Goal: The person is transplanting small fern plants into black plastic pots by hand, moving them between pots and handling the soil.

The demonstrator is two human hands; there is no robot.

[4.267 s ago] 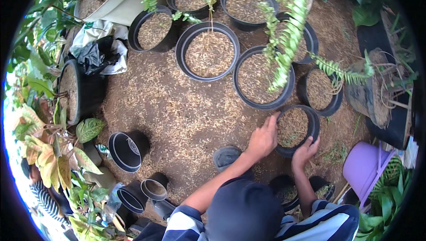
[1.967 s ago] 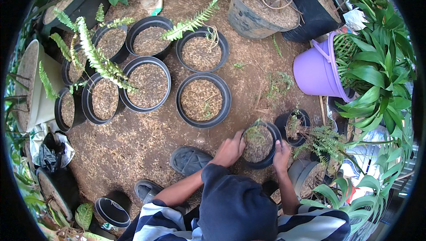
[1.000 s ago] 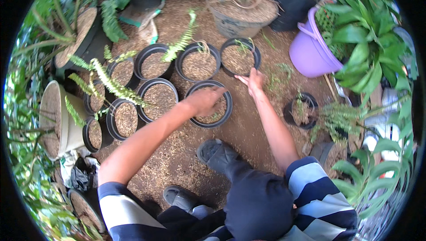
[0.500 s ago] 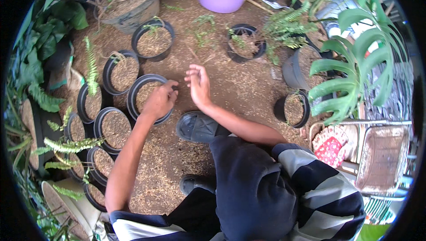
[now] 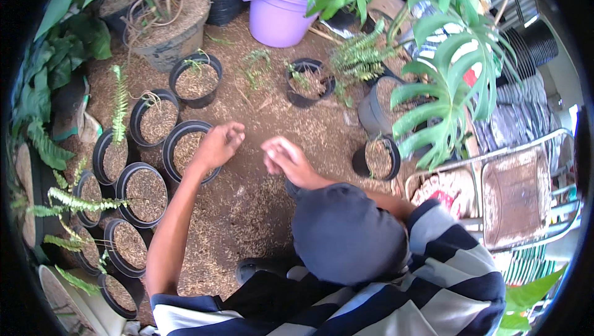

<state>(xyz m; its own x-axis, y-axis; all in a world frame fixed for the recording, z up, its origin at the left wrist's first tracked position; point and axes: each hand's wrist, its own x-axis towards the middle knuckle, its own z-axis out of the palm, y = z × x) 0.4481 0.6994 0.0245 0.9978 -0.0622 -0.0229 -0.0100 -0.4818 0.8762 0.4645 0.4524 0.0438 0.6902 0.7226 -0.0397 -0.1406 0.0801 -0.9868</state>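
My left hand (image 5: 221,144) hovers at the right edge of a black plastic pot (image 5: 167,158) filled with brown, husk-flecked soil. Its fingers are loosely bent and apart, with nothing visible in them. To the right, over bare ground, my right hand (image 5: 288,159) is raised with its fingers loosely curled and nothing seen between them. A dark, rounded piece of clothing (image 5: 349,234) hides part of my right forearm. Close by the left hand's pot are another soil-filled black pot (image 5: 142,195) and one with a thin, drooping sprig (image 5: 154,119).
More black pots, some with fern fronds (image 5: 119,104), crowd the left side. Ahead stand a large grey pot (image 5: 164,51), a purple bucket (image 5: 278,19) and a small black pot (image 5: 309,82). On the right are a broad-leaved plant (image 5: 436,98) and a metal-framed chair (image 5: 516,203).
My left hand has come off the pot's rim and its fingers have loosened. My right hand has lowered, its fingers more curled. The view has shifted, showing more of the right side.
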